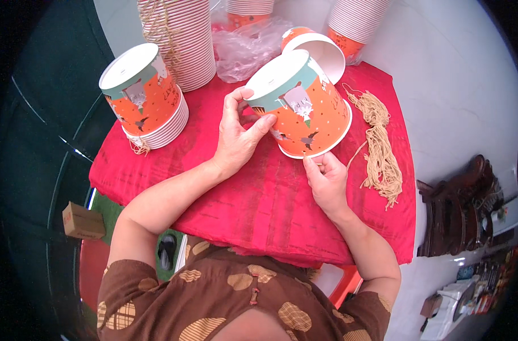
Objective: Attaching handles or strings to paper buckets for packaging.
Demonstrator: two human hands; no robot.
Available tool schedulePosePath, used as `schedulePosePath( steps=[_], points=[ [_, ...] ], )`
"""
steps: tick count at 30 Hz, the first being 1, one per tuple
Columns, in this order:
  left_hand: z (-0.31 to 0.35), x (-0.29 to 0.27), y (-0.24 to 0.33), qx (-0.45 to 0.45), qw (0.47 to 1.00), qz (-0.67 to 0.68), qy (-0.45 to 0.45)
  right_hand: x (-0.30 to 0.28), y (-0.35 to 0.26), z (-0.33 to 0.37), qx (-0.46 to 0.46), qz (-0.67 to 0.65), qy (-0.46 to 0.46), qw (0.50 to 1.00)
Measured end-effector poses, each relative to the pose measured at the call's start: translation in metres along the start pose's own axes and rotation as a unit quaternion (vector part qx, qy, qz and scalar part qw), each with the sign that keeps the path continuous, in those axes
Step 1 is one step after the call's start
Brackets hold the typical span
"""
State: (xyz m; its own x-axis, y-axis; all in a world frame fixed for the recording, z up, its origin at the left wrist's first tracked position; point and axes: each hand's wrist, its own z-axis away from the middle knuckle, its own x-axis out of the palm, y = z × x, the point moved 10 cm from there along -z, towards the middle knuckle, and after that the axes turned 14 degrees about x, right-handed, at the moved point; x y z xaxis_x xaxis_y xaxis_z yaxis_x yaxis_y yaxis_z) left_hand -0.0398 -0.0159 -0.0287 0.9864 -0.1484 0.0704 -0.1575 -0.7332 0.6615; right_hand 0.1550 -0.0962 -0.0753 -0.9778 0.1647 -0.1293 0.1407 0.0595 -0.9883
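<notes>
An orange and teal printed paper bucket [321, 113] is tilted bottom up above the table, its white base facing up and away. My left hand [236, 133] is closed on its left side, thumb on the printed wall. At the lower rim, the thumb and fingers of my right hand [328, 182] pinch the edge. A strand runs from the bundle of tan string [378, 148] toward my right hand; whether it passes between the fingers I cannot tell. Behind the held bucket, a second paper bucket [327, 57] lies on its side with its white inside showing.
A short stack of upturned buckets [140, 85] stands at the left, with some string at its rim. Tall stacks of buckets [179, 45] and clear plastic wrap [245, 48] are at the back. A red cloth [259, 204] covers the table; a cardboard box [83, 220] sits on the floor.
</notes>
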Motion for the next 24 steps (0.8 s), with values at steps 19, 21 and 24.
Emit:
schedulePosePath(
  steps=[19, 21, 24],
  points=[
    [0.002, 0.002, 0.003, 0.059, 0.998, -0.023, -0.002, -0.015, 0.003, -0.007, -0.003, 0.036, 0.073, 0.997],
    [0.002, 0.003, 0.003, 0.058, 0.998, -0.027, -0.003, -0.017, 0.006, -0.008, -0.006, 0.040, 0.073, 0.997],
    [0.002, 0.001, 0.001, 0.056, 0.998, -0.040, -0.001, -0.018, 0.015, -0.011, 0.003, 0.032, 0.066, 0.997]
  ],
)
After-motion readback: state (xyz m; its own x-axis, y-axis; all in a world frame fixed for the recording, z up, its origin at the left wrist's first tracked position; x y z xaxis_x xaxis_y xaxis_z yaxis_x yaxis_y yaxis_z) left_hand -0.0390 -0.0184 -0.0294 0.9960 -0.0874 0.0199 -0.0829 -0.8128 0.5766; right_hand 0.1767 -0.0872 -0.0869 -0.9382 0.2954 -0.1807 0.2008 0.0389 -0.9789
